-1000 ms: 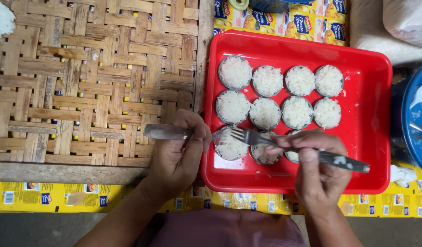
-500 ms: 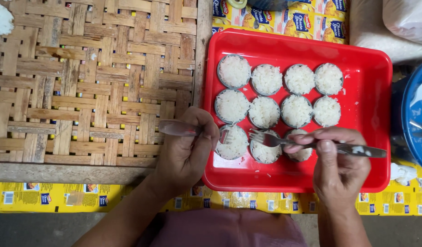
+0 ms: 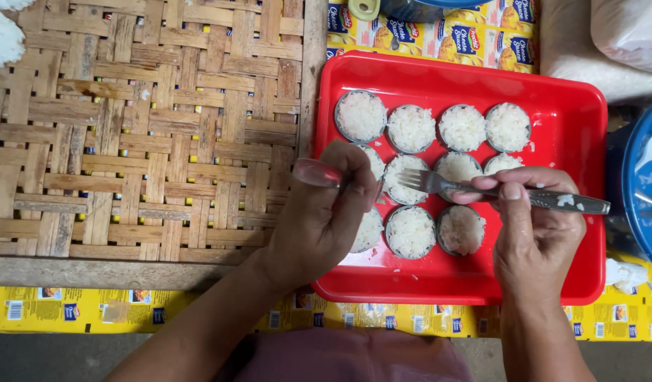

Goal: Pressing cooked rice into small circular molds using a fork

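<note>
Head view: right hand (image 3: 534, 230) pinching a metal fork (image 3: 503, 191) by its handle, tines over the rice-filled round cups (image 3: 411, 231) in the red tray (image 3: 573, 113). Left hand (image 3: 322, 219) curled shut around a clear-handled utensil (image 3: 316, 172) at the tray's left edge, beside the woven bamboo mat (image 3: 128, 134)

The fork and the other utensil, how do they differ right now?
The fork in the right hand shows its tines, lying level over the rice cups; the other utensil in the left hand shows only a rounded handle end. Both are shiny metal, held over the red tray.
</note>
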